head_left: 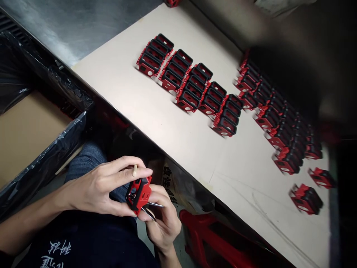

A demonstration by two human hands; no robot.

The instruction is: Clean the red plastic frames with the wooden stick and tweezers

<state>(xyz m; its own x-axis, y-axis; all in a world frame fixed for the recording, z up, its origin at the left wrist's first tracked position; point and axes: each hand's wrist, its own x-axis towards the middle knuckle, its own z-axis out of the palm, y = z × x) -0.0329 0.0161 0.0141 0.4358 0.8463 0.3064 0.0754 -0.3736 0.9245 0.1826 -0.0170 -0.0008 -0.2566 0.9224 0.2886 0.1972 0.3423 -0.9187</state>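
Observation:
Low at the table's front edge, my left hand (111,186) grips a red and black plastic housing (142,195) between thumb and fingers. A short tan stick (135,171) pokes up between those same fingers. My right hand (164,219) is closed just to the right of the housing, around a slim two-armed metal tool (149,213). The tool's bright arms spread from the housing towards my right palm. Its far end is hidden by the housing, so its exact kind does not show.
Rows of similar red and black housings (189,89) stand on the pale tabletop (134,108). More housings (290,137) are grouped at the far right. To the left is a cardboard box (30,130) lined with black plastic (64,89). A red plastic object (203,234) lies under the table edge.

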